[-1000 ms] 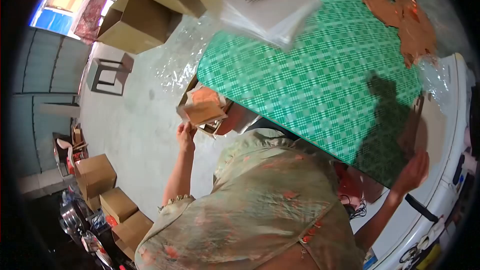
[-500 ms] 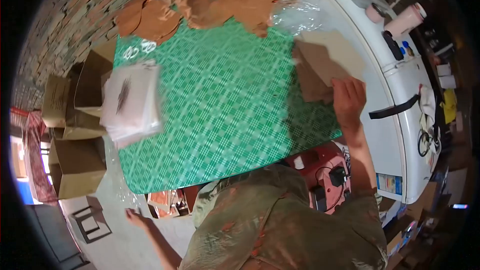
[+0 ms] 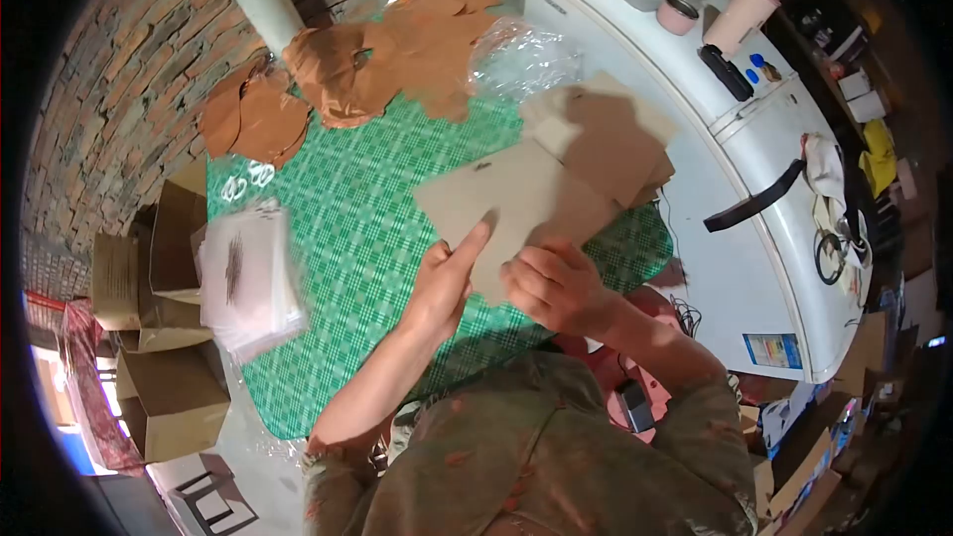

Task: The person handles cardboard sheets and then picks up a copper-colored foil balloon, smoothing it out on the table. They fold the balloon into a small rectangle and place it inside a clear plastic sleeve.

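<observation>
Both hands are at a flat tan cardboard sheet [image 3: 526, 189] tilted over the near right part of the green plaid tablecloth [image 3: 357, 258]. My left hand [image 3: 442, 288] grips the sheet's near left edge, its thumb lying on the upper face. My right hand [image 3: 558, 286] has its fingers curled at the near edge, close beside the left. A small dark slot shows near the sheet's far edge. Behind it lies a pile of similar cardboard sheets [image 3: 630, 154], partly in shadow. At the table's left is a stack of clear plastic sleeves [image 3: 248, 278].
Brown-orange crumpled sheets [image 3: 347, 74] and clear plastic film [image 3: 526, 55] lie along the far edge. White rings [image 3: 246, 179] rest above the sleeves. Open cardboard boxes [image 3: 174, 392] stand left. A white freezer [image 3: 730, 248] borders the right, holding a pink bottle [image 3: 745, 10] and a black strap [image 3: 754, 201].
My right hand has brought a cardboard sheet leftward from the pile to in front of my body. My left hand has risen from beside the table and taken hold of it. The view has shifted.
</observation>
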